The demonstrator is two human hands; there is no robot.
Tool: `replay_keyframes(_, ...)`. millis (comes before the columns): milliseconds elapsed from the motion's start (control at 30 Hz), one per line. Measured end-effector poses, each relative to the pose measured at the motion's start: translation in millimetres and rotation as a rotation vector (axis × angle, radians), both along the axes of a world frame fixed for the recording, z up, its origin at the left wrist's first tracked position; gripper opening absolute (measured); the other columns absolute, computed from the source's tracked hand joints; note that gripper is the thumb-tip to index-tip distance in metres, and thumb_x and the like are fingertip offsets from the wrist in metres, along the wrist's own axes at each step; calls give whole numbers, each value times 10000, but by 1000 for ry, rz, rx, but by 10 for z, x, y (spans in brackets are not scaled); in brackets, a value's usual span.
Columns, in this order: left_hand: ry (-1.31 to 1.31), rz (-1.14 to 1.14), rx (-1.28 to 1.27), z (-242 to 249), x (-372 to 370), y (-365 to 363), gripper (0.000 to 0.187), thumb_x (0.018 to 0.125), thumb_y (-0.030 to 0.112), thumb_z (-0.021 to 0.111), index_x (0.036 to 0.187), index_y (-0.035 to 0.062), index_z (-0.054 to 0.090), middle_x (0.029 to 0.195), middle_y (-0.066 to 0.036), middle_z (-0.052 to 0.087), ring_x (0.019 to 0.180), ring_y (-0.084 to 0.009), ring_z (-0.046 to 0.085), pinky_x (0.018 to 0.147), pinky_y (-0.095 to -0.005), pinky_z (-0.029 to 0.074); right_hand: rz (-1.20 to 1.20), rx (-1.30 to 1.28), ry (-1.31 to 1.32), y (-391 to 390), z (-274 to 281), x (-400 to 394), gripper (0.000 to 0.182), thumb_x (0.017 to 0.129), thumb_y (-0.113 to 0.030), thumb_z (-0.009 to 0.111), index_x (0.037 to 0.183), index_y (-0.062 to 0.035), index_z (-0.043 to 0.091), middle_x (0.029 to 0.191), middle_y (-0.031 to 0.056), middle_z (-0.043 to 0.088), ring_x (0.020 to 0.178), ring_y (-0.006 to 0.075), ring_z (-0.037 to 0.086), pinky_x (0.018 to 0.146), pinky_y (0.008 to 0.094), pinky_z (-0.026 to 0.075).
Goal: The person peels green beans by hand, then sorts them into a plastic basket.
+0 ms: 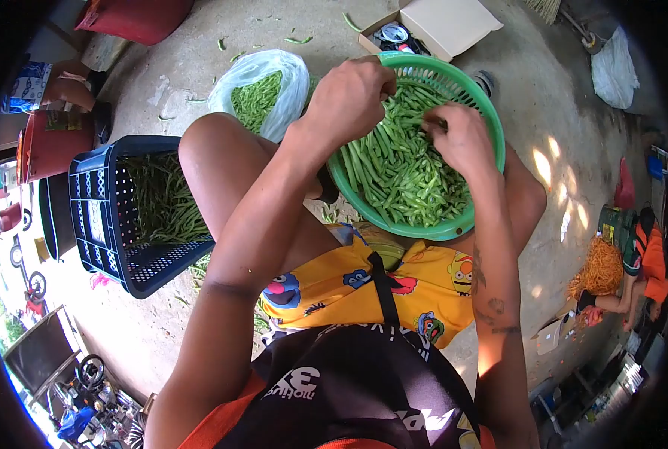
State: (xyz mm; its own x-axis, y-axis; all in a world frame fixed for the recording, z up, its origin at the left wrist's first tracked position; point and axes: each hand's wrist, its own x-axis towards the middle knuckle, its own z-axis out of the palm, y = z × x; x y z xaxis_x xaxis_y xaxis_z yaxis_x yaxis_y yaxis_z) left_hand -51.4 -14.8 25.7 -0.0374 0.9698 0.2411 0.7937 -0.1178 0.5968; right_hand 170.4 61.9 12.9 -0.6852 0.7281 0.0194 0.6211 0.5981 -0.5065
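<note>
The green beans (424, 191) fill a green basket (424, 232) at upper centre of the frame, set over the person's legs. The left hand (356, 93) is above the basket's upper-left rim, fingers curled; whether its grip has a bean cannot be told. The right hand (457, 135) is over the beans right of centre, fingertips bent in close to them, its grip likewise unclear. Left of the basket, a clear bag (295, 75) holds green pieces; a dark blue crate (98, 217) with more beans is at centre left. An open box (453, 26) lies at the top.
</note>
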Motion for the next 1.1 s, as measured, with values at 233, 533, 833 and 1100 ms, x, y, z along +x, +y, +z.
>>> replay_keyframes(233, -227, -22, -113, 117, 104, -5, 125, 842, 6, 683, 953, 1, 742, 983, -171, 740, 880, -310, 726, 836, -394, 559, -357, -91, 80, -461, 433, 580, 160, 901, -115, 730, 1002, 5, 761, 848, 163, 732, 723, 262, 692, 676, 360, 535)
replay_keyframes(533, -1059, -280, -474, -61, 406, 24, 325, 878, 3, 721, 1199, -9, 673, 963, -40, 711, 895, -108, 668, 851, -260, 542, -653, -536, 565, -1028, 348, 854, 197, 959, -143, 714, 1025, 39, 753, 800, 25, 697, 702, 46, 568, 647, 195, 414)
replay_keyframes(833, -1102, -365, -622, -144, 515, 42, 336, 814, -9, 753, 1144, -41, 699, 922, -53, 729, 849, -121, 686, 828, -252, 550, -690, -668, 679, -1166, 284, 908, 178, 947, -133, 729, 989, 39, 744, 764, 18, 684, 656, 38, 537, 605, 192, 397)
replay_keyframes(1100, -1135, -294, -585, -216, 346, 128, 236, 792, -12, 752, 1028, -22, 749, 919, -70, 748, 843, -148, 689, 819, -270, 551, -709, -640, 698, -1195, 275, 989, 165, 944, -118, 727, 987, 41, 743, 765, 22, 685, 652, 36, 531, 600, 189, 392)
